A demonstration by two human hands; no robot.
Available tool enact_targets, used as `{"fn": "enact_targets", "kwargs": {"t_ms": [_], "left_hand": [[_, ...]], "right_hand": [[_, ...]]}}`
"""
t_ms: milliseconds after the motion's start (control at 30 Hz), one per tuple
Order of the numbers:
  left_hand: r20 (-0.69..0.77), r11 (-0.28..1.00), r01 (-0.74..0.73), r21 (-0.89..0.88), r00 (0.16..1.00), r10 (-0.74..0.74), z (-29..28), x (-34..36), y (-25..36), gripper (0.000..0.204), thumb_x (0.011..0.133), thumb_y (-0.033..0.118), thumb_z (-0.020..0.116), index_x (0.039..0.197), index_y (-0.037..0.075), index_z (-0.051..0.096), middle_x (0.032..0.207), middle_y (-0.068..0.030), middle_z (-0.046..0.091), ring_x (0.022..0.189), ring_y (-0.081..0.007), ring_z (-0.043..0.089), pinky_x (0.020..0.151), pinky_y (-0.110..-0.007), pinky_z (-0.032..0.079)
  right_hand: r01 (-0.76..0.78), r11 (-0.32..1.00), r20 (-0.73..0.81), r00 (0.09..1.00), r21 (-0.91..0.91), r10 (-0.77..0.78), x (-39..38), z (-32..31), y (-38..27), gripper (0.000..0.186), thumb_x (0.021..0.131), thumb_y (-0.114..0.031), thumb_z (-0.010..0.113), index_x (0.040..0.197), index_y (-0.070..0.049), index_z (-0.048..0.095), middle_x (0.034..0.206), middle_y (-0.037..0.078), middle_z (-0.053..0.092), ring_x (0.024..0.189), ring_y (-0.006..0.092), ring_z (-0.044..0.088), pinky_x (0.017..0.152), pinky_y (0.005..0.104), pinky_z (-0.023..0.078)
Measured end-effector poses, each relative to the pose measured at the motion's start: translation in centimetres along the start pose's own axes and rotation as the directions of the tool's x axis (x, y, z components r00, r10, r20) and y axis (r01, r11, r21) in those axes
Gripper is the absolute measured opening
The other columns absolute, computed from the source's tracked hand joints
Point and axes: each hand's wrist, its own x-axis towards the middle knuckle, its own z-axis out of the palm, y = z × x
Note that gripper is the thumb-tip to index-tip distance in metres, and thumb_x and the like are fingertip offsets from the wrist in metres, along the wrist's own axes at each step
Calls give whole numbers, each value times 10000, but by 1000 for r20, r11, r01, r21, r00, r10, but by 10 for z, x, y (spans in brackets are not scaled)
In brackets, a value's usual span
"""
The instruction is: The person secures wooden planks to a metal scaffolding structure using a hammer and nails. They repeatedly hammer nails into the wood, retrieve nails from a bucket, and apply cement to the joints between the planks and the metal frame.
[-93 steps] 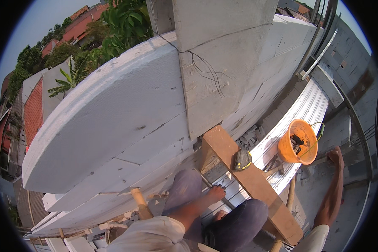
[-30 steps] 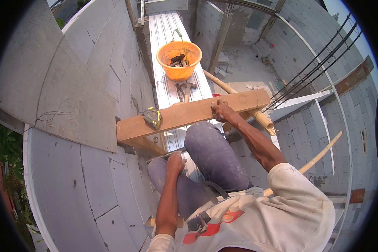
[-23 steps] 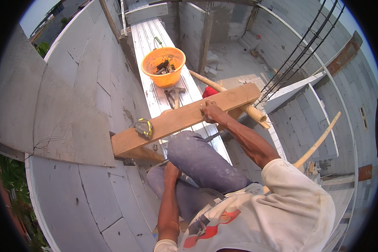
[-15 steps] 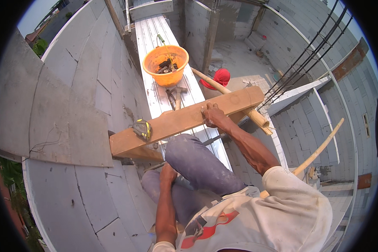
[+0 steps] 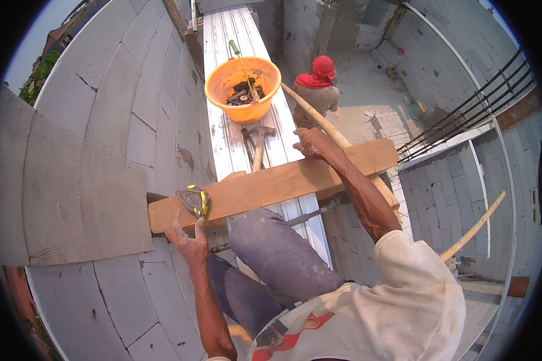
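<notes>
I see the left hand (image 5: 190, 243) gripping the near end of the wooden plank (image 5: 271, 186), fingers curled on its lower edge beside the yellow tape measure (image 5: 194, 200) that sits on the plank's top face. The right hand (image 5: 312, 144) presses on the plank's far edge toward its other end, fingers bent over the edge, nothing else held. The plank lies crosswise over the white ribbed platform (image 5: 235, 36), one end at the grey block wall (image 5: 90, 150). My judgement: keep both hands spread wide like this, hold the plank level, and mind the tape measure, which could slide off if the plank tilts. A hammer (image 5: 258, 144) lies on the platform just past the plank; an orange bucket (image 5: 242, 88) with tools stands beyond it. Another person in a red head cover (image 5: 320, 67) stands below. No labels or signs readable; the tape measure's case is yellow and black, rounded.
</notes>
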Motion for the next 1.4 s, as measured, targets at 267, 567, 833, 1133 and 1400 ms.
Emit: {"fn": "enact_targets", "kwargs": {"t_ms": [267, 567, 833, 1133, 1400], "left_hand": [[149, 977, 34, 209, 987, -67, 31, 29, -3, 1009, 750, 354, 894, 1551, 43, 367, 1462, -232, 439, 1359, -409, 409, 1154, -527, 320], [-7, 977, -107, 185, 994, 110, 47, 36, -23, 899, 741, 365, 862, 1440, -45, 474, 1287, -227, 558, 1221, -377, 524, 1052, -502, 409], [-89, 977, 119, 178, 990, -105, 39, 51, -29, 825, 755, 239, 821, 1437, -59, 467, 1326, -262, 550, 1244, -416, 506, 1081, -511, 406], [-48, 955, 90, 281, 996, -80, 26, 56, -65, 901, 793, 230, 818, 1513, -58, 359, 1522, -277, 402, 1431, -432, 360, 1201, -511, 289], [-104, 975, 157, 154, 984, -142, 26, 52, -59, 1024, 713, 171, 909, 1522, -72, 330, 1531, -264, 395, 1441, -395, 362, 1208, -479, 296]], "right_hand": [[191, 975, -480, 870, 110, -116, -38, 72, -3, 357, 945, -273, 716, 1256, -108, 659, 1067, 171, 734, 923, 364, 698, 825, 442, 543], [121, 984, -388, 919, 128, -62, -36, 81, 8, 351, 946, -226, 714, 1272, -108, 662, 1049, 152, 735, 916, 338, 707, 825, 434, 545], [222, 972, -505, 849, 78, -153, -38, 61, -3, 336, 905, -174, 732, 1223, -85, 666, 971, 159, 726, 838, 362, 693, 751, 443, 535], [240, 965, -536, 831, 108, -147, -41, 64, 4, 326, 882, -180, 735, 1179, -63, 672, 950, 151, 725, 823, 343, 688, 766, 462, 541], [303, 947, -620, 765, 106, -176, -42, 70, 1, 334, 890, -165, 736, 1203, -63, 679, 837, 145, 689, 767, 312, 664, 762, 427, 528]]}}
